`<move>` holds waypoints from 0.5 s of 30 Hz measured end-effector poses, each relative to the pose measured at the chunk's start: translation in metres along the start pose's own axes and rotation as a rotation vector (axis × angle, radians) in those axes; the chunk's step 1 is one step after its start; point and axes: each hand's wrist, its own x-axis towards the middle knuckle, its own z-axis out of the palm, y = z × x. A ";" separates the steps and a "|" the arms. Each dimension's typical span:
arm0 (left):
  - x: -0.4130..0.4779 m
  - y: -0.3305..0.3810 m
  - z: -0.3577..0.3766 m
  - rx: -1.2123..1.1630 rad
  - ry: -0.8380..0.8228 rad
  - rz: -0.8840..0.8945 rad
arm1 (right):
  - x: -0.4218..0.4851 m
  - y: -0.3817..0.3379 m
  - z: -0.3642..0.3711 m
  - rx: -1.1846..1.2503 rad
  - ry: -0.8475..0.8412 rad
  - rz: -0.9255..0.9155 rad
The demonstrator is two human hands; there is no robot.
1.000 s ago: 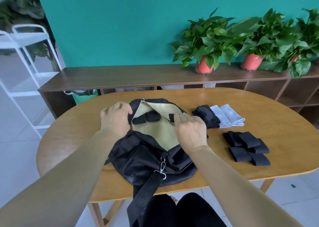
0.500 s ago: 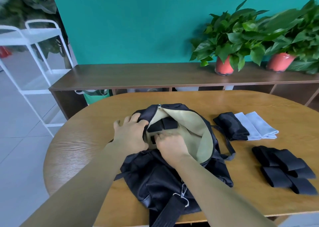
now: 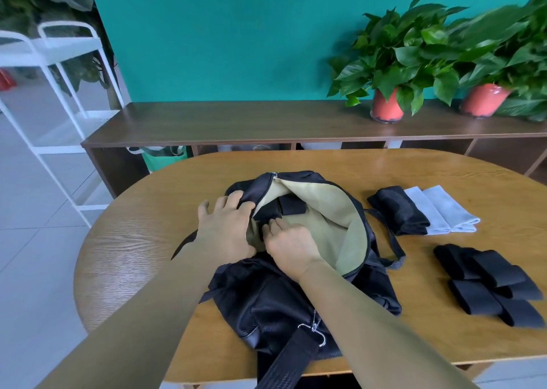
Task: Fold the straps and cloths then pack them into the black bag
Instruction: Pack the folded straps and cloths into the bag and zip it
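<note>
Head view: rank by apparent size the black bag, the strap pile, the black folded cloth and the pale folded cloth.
1. black bag
2. strap pile
3. black folded cloth and pale folded cloth: about alike, left unranked.

One black fabric bag with a pale beige lining [image 3: 296, 300] is lying on one oval wooden desk [image 3: 148, 240]. Two folded black straps [image 3: 291, 206] are showing inside it, and four more folded black webbing bands [image 3: 485, 270] are sitting at the right. One folded black cloth [image 3: 398, 211] and two folded light grey cloths [image 3: 444, 211] are lying nearby. Two leafy green plants in red pots [image 3: 386, 107] are standing behind.
</note>
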 end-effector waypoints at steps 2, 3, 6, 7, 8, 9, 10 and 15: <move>0.001 0.001 0.000 -0.002 0.001 0.002 | 0.001 -0.001 0.001 0.036 0.023 -0.023; 0.001 0.001 0.000 0.000 -0.002 0.001 | 0.001 0.000 0.001 0.033 0.027 -0.033; 0.001 0.001 -0.002 0.011 -0.017 0.003 | 0.002 0.004 0.003 0.063 -0.041 -0.070; 0.000 0.002 -0.003 0.016 -0.020 0.003 | 0.002 0.006 0.004 0.069 -0.051 -0.082; 0.000 0.002 -0.003 0.019 -0.018 0.004 | 0.001 0.006 0.003 0.083 -0.050 -0.079; -0.001 0.003 -0.004 0.021 -0.013 0.005 | 0.000 0.006 0.000 0.082 -0.036 -0.071; -0.002 0.003 -0.005 0.022 -0.005 0.005 | -0.001 0.008 -0.002 0.083 -0.021 -0.063; -0.011 0.006 -0.010 0.031 0.039 -0.009 | -0.013 0.020 -0.017 0.035 0.022 -0.028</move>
